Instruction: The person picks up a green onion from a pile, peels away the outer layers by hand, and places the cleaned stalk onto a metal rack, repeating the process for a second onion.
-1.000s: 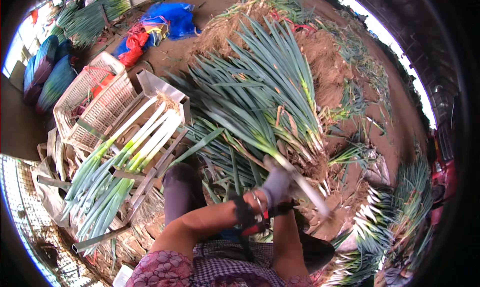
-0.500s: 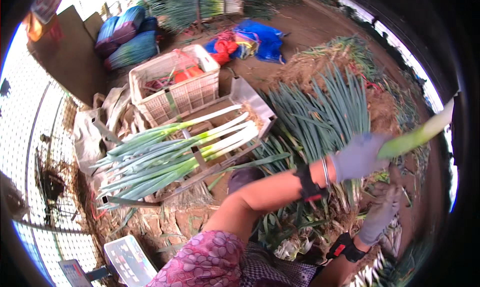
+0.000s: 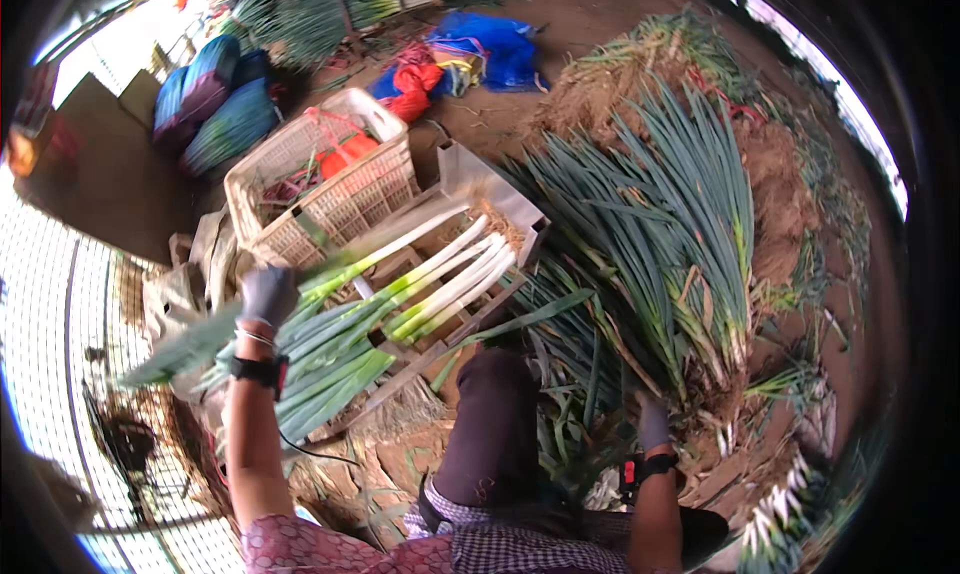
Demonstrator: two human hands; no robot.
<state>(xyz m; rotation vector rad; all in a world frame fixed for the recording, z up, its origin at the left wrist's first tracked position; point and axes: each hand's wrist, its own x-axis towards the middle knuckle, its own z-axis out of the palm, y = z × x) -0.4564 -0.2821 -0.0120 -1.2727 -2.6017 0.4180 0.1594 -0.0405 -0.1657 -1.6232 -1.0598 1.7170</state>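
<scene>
My left hand (image 3: 268, 296), in a grey glove, is closed around a motion-blurred leek (image 3: 190, 346) at the leafy end of the metal rack. Several leeks (image 3: 440, 286) lie side by side in that rack (image 3: 478, 182), white root ends against its upright end plate, green leaves toward the left. On the right, my right hand (image 3: 652, 420), also gloved, is low beside the stalk ends of a large heap of leeks (image 3: 650, 244). Its fingers are dark and partly hidden among the leaves, so its grip does not show.
A plastic crate (image 3: 335, 189) with red and pink material stands behind the rack. Beyond it lie stuffed net bags (image 3: 225, 114), a blue sheet (image 3: 495, 49) and bundled leeks (image 3: 345, 14). White-stalked leeks (image 3: 775, 519) lie at lower right. My knee (image 3: 495, 424) is beside the rack.
My left hand has swung from the far right across to the rack's left side, carrying the leek. My right hand has shifted left to the heap's stalk ends. The view has also shifted.
</scene>
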